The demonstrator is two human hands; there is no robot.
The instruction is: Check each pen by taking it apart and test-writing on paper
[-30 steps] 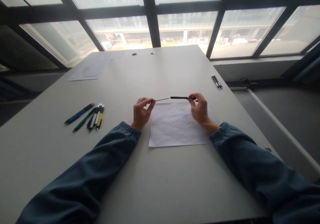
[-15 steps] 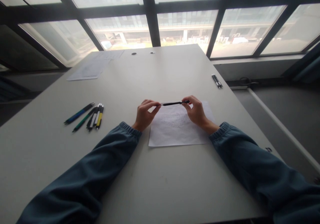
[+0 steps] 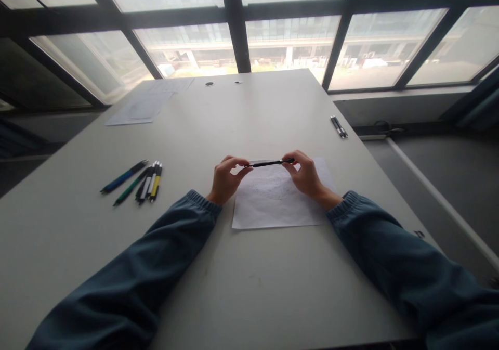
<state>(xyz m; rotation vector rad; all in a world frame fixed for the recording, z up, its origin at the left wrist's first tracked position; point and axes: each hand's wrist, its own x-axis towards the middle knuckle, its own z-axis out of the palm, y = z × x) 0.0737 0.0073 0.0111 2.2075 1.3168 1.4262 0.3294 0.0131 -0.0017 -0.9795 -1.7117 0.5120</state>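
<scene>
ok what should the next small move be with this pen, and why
Probably a gentle inward push by the left hand, with the right hand steadying the slim black pen: the hands pinch its opposite ends, and the gap to the thin dark rod, open a second ago, has closed; the rod is now indistinct.

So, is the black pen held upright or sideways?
Sideways: the black pen runs across the view, pinched near one end by the left hand and near the other by the right hand.

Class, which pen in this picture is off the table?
The dark pen, held between the left hand and right hand; the left pen cluster and right pen pair lie on the table.
</scene>
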